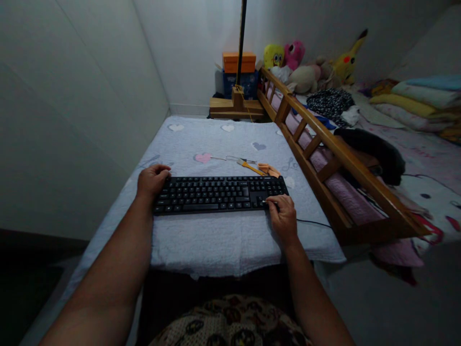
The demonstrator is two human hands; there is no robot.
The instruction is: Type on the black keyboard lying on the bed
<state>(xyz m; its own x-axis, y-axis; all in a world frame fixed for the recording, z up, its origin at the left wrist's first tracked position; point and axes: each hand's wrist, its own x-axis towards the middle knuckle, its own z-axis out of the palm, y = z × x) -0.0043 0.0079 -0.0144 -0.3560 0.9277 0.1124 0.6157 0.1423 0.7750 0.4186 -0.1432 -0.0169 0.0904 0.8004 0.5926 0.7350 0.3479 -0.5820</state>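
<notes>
A black computer keyboard lies flat on the cloth-covered table. My left hand grips its left end, with the fingers curled at the far left corner. Over the arrow keys at the right, my right hand is closed in a pinch. A tiny pale bit shows at its fingertips, too small to name. Behind the keyboard lie a flat brush with a yellow-orange handle, a folded orange cloth, a thin metal rod and a thin wire tool.
A pale blue cloth with hearts covers the table. The keyboard's cable runs off to the right. A wooden bed rail borders the table's right side, and a wall its left. Boxes and a wooden stand are behind.
</notes>
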